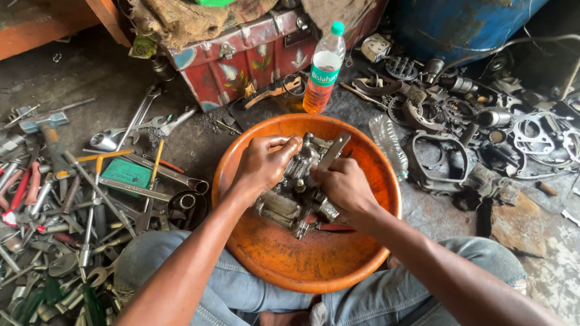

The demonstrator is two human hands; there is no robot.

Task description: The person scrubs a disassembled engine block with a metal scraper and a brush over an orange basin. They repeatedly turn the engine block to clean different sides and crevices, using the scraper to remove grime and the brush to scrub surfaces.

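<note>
My left hand (264,164) and right hand (342,185) both clutch the metal assembly (296,193) (long axis slanting toward me) inside the orange basin (314,265).

A mechanic's floor workshop: scattered steel spanners and wrenches (90,199) at nine o'clock, greasy metal engine parts (459,121) at two o'clock, a dented red metal trunk (254,57) at twelve.

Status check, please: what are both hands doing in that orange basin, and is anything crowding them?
Left hand and right hand: both in a grip on the grey metal engine part. Part sits inside the orange basin. Plastic bottle upright behind the basin; spanners lie apart, left.
</note>
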